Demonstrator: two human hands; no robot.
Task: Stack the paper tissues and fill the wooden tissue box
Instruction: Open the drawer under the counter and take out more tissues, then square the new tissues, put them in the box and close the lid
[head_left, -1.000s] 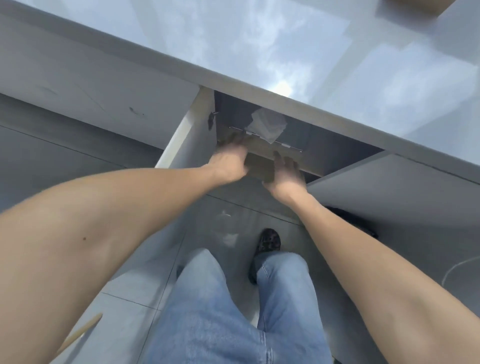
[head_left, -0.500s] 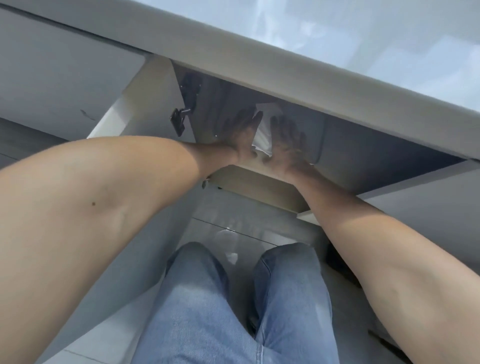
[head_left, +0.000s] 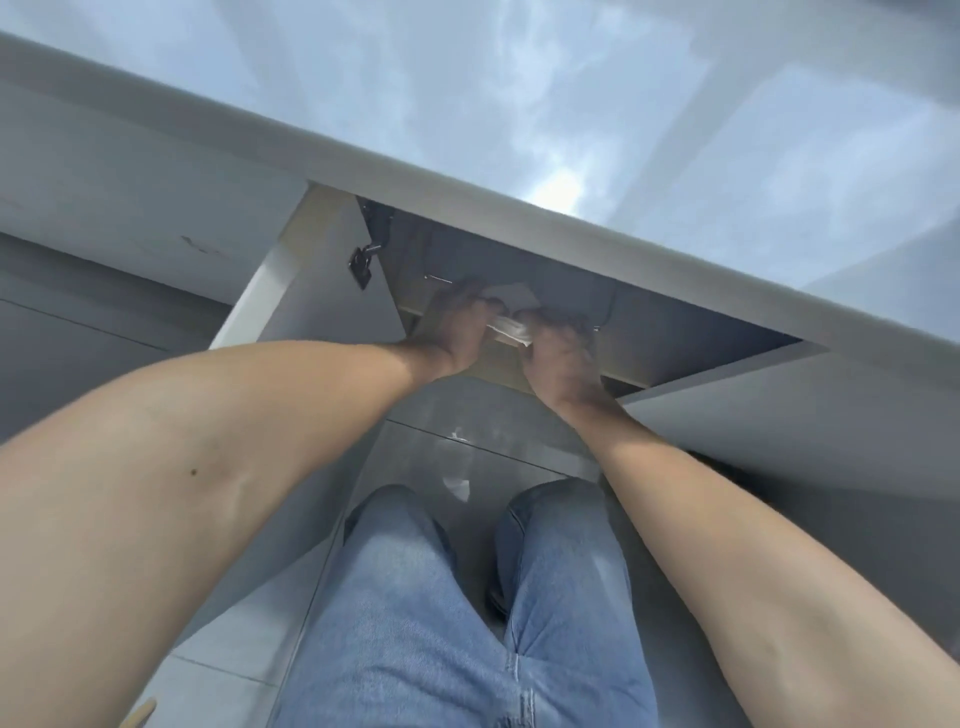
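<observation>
**Q:** Head view: which parts are labelled?

**A:** Two bare forearms reach into a dark recess under the glossy countertop (head_left: 649, 130). Left hand (head_left: 457, 332) and right hand (head_left: 558, 353) sit side by side, each resting on the wooden tissue box (head_left: 498, 366), whose pale front face shows between and below them.

**Q:** State of the fingers?

**A:** Curled and close together on both hands, pinching a white wad of paper tissues (head_left: 511, 330) from either side, just above the box top. A flat white sheet lies just behind the wad; shadow hides whether it touches the box.

**Q:** Surroundings?

**A:** An open cabinet door (head_left: 317, 291) stands to the left, with a dark metal hinge (head_left: 363, 262) on its inner face. Below, blue jeans (head_left: 447, 623) cover both legs above a grey tiled floor (head_left: 467, 447).
</observation>
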